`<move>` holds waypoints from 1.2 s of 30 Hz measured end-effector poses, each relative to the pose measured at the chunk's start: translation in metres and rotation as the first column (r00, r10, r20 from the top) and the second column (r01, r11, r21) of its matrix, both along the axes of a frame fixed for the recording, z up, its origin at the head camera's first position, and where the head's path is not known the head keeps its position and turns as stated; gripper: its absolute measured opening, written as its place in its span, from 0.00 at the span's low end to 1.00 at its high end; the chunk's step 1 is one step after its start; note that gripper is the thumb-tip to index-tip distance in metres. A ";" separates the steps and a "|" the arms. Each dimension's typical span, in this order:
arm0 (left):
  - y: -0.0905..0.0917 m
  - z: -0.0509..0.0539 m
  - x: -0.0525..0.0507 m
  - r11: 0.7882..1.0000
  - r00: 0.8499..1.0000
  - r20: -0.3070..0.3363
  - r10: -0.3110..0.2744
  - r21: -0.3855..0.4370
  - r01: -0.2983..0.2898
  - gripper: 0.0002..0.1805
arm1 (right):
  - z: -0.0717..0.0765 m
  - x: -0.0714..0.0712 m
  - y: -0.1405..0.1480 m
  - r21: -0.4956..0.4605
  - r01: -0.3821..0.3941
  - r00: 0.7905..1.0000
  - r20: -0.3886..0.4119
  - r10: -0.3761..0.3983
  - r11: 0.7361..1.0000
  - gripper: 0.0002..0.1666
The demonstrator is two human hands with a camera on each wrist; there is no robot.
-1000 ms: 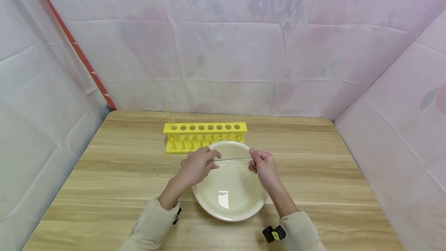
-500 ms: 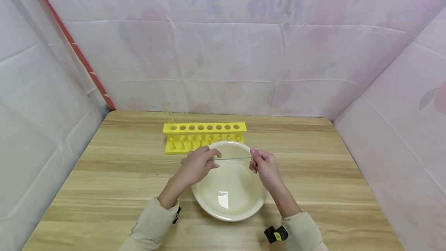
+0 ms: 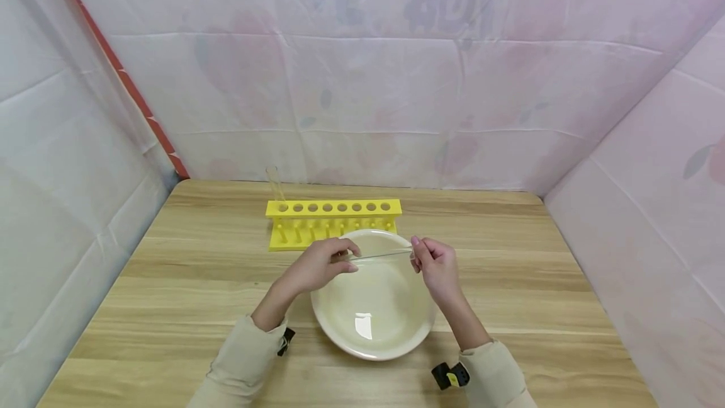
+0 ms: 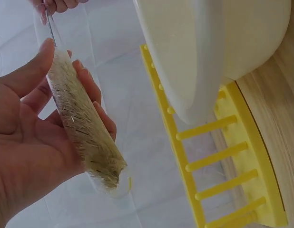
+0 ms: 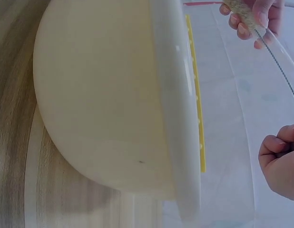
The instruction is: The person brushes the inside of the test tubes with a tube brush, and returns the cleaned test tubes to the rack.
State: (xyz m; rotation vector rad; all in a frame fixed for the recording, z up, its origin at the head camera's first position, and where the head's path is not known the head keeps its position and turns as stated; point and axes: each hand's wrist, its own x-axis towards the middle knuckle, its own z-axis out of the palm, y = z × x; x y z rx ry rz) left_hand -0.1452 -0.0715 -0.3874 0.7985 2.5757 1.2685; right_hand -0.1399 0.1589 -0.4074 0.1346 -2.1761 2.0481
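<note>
A clear test tube with a bristle brush (image 4: 83, 123) inside lies along the fingers of my left hand (image 4: 37, 123), the thumb resting against it near the brush's wire end. Over the back part of the cream bowl (image 3: 370, 307), the tube and the twisted wire (image 5: 280, 69) span from my left hand (image 3: 320, 263) to my right hand (image 3: 437, 266). My right fingers are curled and pinch the wire's end near the tube mouth; the exact grip is partly hidden. In the right wrist view my right hand (image 5: 285, 161) shows only in part.
A yellow test tube rack (image 3: 334, 208) stands behind the bowl, which overlaps its front right part. Another clear tube (image 3: 275, 184) stands tilted in the rack's leftmost hole. Patterned sheets hang behind and at both sides of the wooden table (image 3: 510, 257).
Both hands have risen slightly, the right one also shifting right. The tube and wire now slope upward to the right. My left hand has turned somewhat; the bowl and rack stay put.
</note>
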 end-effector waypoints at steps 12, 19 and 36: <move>0.008 -0.002 0.010 0.982 0.934 -0.337 0.114 -0.106 -0.158 0.11 | 0.010 0.000 -0.004 -0.258 0.057 0.966 0.257 0.012 0.964 0.28; 0.005 -0.002 0.011 0.987 0.956 -0.271 0.114 -0.080 -0.141 0.11 | 0.010 0.000 -0.001 -0.177 0.013 0.975 0.221 0.027 0.984 0.28; 0.008 0.000 0.015 0.980 0.961 -0.225 0.163 -0.079 -0.185 0.10 | -0.001 0.005 0.011 0.048 -0.171 0.957 0.244 0.154 0.984 0.33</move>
